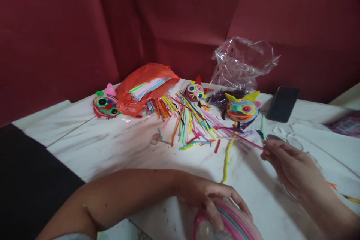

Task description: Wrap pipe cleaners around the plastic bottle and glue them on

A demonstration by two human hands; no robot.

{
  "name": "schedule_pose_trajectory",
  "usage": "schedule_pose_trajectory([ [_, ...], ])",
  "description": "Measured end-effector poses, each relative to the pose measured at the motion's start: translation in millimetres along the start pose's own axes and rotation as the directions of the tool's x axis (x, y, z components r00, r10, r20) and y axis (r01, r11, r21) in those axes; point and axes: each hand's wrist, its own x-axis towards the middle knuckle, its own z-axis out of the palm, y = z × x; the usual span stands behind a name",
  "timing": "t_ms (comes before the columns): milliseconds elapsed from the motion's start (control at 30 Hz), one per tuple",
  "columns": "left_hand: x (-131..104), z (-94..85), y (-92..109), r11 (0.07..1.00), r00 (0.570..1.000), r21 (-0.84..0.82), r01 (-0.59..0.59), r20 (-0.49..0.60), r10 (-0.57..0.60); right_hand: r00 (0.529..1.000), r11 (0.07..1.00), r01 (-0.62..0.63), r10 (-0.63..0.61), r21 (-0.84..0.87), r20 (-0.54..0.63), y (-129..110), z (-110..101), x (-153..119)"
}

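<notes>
At the bottom of the view my left hand (pixel 208 195) is closed over a rounded object wrapped in pink and teal pipe cleaners (pixel 236 217). Its lower part is cut off by the frame edge. To the right, my right hand (pixel 292 168) pinches the end of a magenta pipe cleaner (pixel 242 138), which stretches left towards the pile. Just beyond those fingertips stands a short light green strip (pixel 263 125). A yellow pipe cleaner (pixel 226 161) lies on the table between my hands.
Loose pipe cleaners (pixel 194 120) spill from a red plastic bag (pixel 146 71). Decorated faces sit at the left (pixel 105 105), the middle (pixel 194 90) and the right (pixel 243 110). Behind are clear plastic wrap (pixel 242 62) and a dark phone (pixel 283 104). A white sheet (pixel 323 144) lies at right.
</notes>
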Motion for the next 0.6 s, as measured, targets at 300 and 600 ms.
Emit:
schedule_pose_trajectory([
  [300,-3.1,2.7,5.4,0.999,1.0,0.035,0.015,-0.015,-0.014,0.998,0.998,0.016,-0.012,-0.062,0.061,1.6,3.4,-1.6],
  [600,4.1,1.6,-2.8,0.999,0.999,-0.049,0.019,-0.036,-0.021,0.92,0.918,0.244,-0.117,-0.311,0.375,-12.3,-1.2,-24.0],
])
